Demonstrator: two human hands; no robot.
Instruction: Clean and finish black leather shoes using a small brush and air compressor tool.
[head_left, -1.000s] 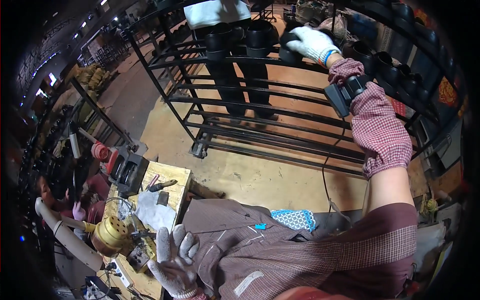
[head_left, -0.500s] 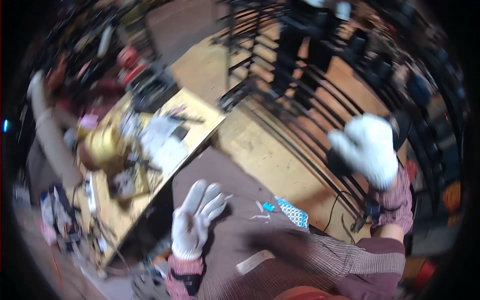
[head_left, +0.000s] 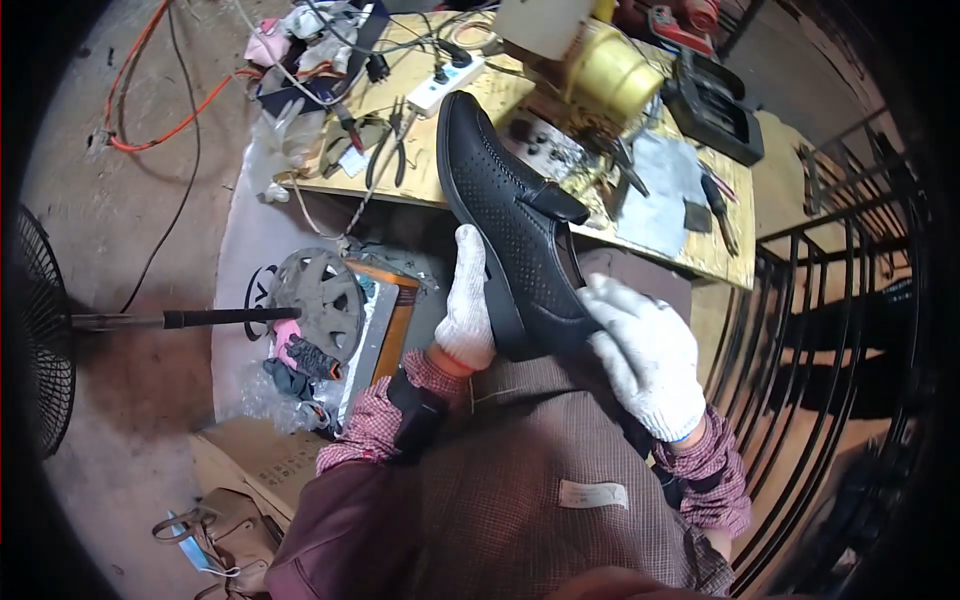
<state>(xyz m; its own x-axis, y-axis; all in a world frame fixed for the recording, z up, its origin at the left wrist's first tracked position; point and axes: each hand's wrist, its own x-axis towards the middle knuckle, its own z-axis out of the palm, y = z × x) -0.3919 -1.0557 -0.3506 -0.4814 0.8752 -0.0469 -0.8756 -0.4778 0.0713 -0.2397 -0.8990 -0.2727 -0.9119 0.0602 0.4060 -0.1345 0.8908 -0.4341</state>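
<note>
A black slip-on shoe with small perforations and a dark sole is held up before me, toe pointing away and to the left. My left hand, in a white knit glove, grips it from the sole side, with the other fingers hidden behind the shoe. Also gloved in white, my right hand closes on the back of the shoe near its heel and opening; its fingertips are partly hidden.
Beyond the shoe stands a wooden workbench with a yellow cylindrical machine, pliers and a white power strip. A black metal rack stands at right. To the left are a fan and a cardboard box.
My view has swung left toward the bench. The right hand has come away from the rack side, and a black shoe is now between both hands; the left hand was empty and open before.
</note>
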